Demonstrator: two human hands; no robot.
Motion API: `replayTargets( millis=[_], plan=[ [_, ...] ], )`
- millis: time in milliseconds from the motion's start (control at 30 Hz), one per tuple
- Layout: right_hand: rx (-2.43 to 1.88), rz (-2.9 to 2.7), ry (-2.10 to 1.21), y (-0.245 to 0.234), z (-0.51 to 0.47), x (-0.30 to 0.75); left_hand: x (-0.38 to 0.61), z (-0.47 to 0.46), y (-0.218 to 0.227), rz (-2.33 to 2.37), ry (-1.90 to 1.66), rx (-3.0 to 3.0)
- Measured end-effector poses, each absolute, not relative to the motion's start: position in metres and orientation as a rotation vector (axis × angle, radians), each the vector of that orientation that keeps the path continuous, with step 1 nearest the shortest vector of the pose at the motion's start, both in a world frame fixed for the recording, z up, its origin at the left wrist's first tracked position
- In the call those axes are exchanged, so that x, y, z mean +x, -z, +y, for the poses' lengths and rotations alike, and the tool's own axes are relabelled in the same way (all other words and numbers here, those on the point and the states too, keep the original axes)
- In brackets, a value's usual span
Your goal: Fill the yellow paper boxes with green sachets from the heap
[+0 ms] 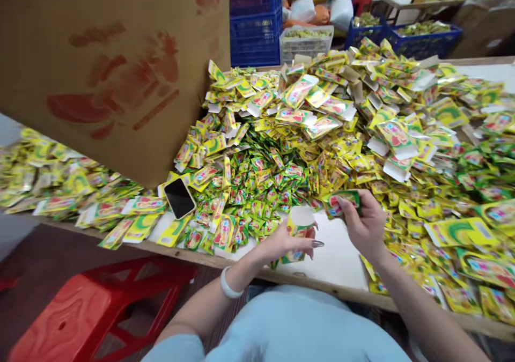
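Left hand [277, 244]: fingers are gripping a small carton [301, 220] at the near table edge, its inside not showing
Right hand [367, 225]: thumb and fingers are pinching a green sachet [354, 196], just right of the carton
Cardboard box [120, 45]: is standing left, its contents hiding from view
White crate [306, 46]: is holding yellowish packets, far
Blue basket [426, 42]: is holding similar packets, far right

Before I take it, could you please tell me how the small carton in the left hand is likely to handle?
The small carton is probably light, as the left hand holds it alone. It may crease if squeezed, since its walls look like thin card. Being flat-sided, it seems unlikely to roll.
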State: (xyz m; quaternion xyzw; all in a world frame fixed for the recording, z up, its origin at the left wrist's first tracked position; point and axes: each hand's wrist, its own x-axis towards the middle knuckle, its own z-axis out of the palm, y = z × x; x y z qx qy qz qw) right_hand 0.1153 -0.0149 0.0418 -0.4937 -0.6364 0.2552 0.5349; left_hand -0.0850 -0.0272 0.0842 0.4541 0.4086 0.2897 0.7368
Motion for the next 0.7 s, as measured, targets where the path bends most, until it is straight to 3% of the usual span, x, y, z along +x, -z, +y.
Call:
replayTargets(
  millis=[267, 467, 600, 700],
  plan=[
    [-0.799, -1.905, -0.365, -0.081, -0.013, 0.091, -0.076, -0.026, -0.081, 0.769, -0.519, 1.054],
    [-0.904, -2.252, -0.778, -0.102, -0.022, 0.113, -0.075, -0.027, -0.075, 0.732, -0.445, 1.102],
    [-0.890, -1.976, -1.029, -0.103, -0.030, 0.126, -0.075, -0.029, -0.074, 0.706, -0.464, 1.024],
    [-0.920, -1.851, -1.038, -0.090, -0.040, 0.131, -0.070, -0.033, -0.073, 0.636, -0.406, 1.019]
  ],
)
